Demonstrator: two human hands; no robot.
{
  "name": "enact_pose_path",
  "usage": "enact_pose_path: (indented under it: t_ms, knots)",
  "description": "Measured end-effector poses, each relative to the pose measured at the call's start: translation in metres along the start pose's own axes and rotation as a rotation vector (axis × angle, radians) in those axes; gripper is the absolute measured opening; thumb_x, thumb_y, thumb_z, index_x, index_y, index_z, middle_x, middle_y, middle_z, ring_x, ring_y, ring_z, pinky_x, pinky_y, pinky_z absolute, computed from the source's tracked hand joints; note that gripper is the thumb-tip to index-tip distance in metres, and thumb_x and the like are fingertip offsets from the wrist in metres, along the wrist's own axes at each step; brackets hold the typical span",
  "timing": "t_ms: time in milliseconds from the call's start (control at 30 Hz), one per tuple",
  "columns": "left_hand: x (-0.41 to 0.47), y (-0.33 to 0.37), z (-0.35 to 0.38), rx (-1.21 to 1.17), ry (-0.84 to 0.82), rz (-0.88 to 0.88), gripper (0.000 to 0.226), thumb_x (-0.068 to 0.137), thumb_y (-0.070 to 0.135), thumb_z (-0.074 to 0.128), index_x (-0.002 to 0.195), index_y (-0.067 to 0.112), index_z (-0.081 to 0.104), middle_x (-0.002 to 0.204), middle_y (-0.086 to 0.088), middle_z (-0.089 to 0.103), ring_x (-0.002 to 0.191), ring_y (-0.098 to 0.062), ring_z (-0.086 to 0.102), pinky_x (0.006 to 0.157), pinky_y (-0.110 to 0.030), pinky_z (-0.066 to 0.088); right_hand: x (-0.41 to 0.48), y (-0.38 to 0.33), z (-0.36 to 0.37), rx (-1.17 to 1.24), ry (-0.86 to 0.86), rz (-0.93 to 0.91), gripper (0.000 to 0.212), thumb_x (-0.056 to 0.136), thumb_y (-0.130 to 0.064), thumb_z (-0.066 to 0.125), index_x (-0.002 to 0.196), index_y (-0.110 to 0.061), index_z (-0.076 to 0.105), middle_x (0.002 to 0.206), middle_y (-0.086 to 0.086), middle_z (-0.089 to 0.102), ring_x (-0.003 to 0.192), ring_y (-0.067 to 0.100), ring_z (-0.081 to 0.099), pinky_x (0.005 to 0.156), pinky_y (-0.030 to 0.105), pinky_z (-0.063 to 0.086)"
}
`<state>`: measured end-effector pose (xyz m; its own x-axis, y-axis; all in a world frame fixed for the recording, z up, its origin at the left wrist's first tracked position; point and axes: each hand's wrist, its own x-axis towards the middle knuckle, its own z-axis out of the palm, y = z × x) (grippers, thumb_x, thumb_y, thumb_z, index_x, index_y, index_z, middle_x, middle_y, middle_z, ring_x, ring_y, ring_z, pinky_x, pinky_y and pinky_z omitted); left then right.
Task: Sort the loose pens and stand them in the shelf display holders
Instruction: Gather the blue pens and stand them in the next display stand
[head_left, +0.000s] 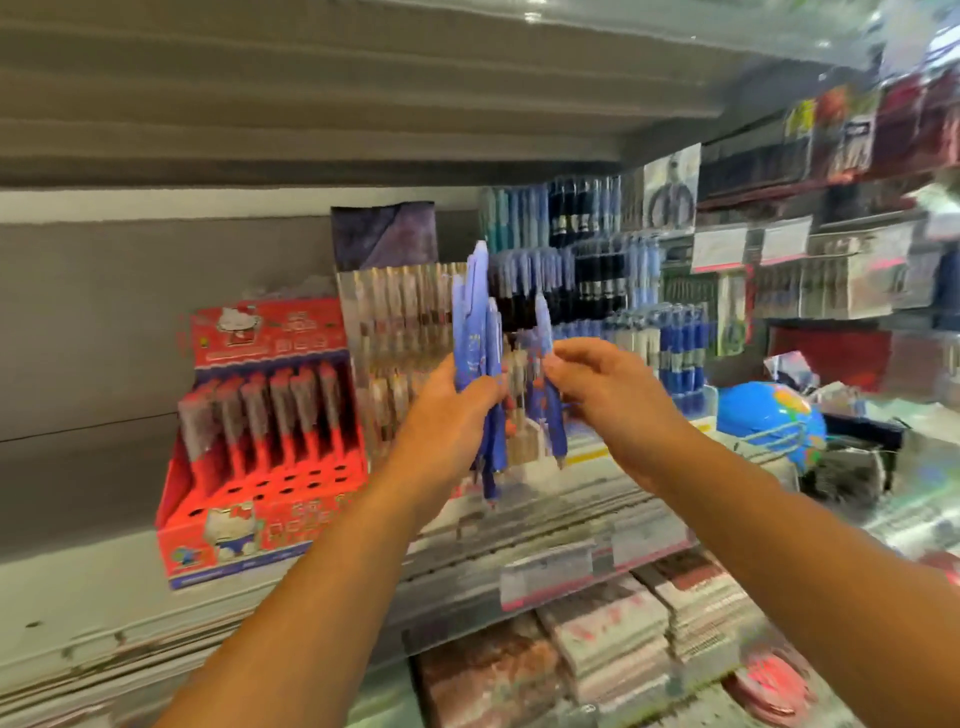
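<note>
My left hand grips a bunch of several blue pens, held upright in front of the shelf. My right hand pinches a single blue pen just to the right of the bunch, also upright. Behind both hands stands a clear tiered display holder with pale pens in it. To its right is a tiered holder of blue and dark pens. The picture is blurred by motion.
A red cartoon-cat display box with red pens and empty holes stands at the left on the shelf. A blue globe lies at the right. Stacked notebooks fill the shelf below. Packaged goods hang at the upper right.
</note>
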<state>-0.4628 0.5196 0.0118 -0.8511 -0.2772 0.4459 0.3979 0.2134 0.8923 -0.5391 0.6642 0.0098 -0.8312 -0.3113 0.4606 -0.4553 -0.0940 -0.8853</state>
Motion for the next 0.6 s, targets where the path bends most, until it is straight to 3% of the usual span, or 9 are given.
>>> enact_pose_path:
  t_ms: [100,167,267,367,433,600]
  knots:
    - [0.018,-0.008,0.019,-0.017,-0.009,0.041,0.012,0.099,0.011,0.055,0.093,0.020,0.058,0.061,0.009,0.062,0.054,-0.012,0.058,0.052,-0.025,0.048,0.022,0.008,-0.026,-0.080,0.048,-0.067,0.005,0.094,-0.019,0.065,0.097,-0.018,0.062,0.069,-0.003,0.069,0.059,0.009,0.061,0.056,0.023,0.053]
    - [0.030,-0.013,0.026,-0.013,-0.017,0.062,0.011,0.100,0.012,0.053,0.096,0.020,0.058,0.061,0.011,0.063,0.053,-0.010,0.059,0.052,-0.023,0.049,0.038,0.014,-0.036,-0.140,0.081,-0.122,0.008,0.093,-0.019,0.066,0.097,-0.022,0.059,0.069,-0.001,0.066,0.061,0.011,0.062,0.056,0.021,0.053]
    - [0.045,-0.018,0.032,0.013,-0.047,0.086,0.008,0.101,0.018,0.052,0.099,0.022,0.059,0.067,0.012,0.064,0.058,-0.008,0.060,0.055,-0.021,0.050,0.058,0.022,-0.042,-0.254,0.120,-0.184,0.030,0.093,-0.020,0.066,0.119,-0.025,0.052,0.082,0.002,0.066,0.070,0.019,0.068,0.061,0.030,0.060]
    - [0.056,-0.020,0.037,0.009,-0.026,0.096,0.008,0.100,0.018,0.052,0.099,0.021,0.059,0.069,0.013,0.065,0.058,-0.006,0.061,0.055,-0.017,0.049,0.075,0.030,-0.046,-0.363,0.125,-0.258,0.055,0.093,-0.021,0.066,0.138,-0.034,0.038,0.089,-0.003,0.063,0.066,0.015,0.069,0.066,0.041,0.061]
    - [0.061,-0.021,0.042,0.015,0.003,0.096,0.008,0.100,0.020,0.052,0.098,0.024,0.060,0.066,0.012,0.064,0.056,-0.005,0.060,0.053,-0.017,0.049,0.085,0.035,-0.048,-0.405,0.113,-0.310,0.061,0.093,-0.022,0.067,0.140,-0.040,0.033,0.091,-0.006,0.062,0.067,0.014,0.069,0.067,0.044,0.061]
    - [0.060,-0.025,0.056,0.083,0.059,0.092,0.010,0.102,0.025,0.051,0.101,0.028,0.061,0.056,0.008,0.061,0.056,-0.003,0.060,0.051,-0.016,0.047,0.097,0.049,-0.049,-0.479,0.046,-0.411,0.059,0.091,-0.021,0.069,0.138,-0.034,0.036,0.086,-0.008,0.062,0.071,0.014,0.067,0.070,0.046,0.058]
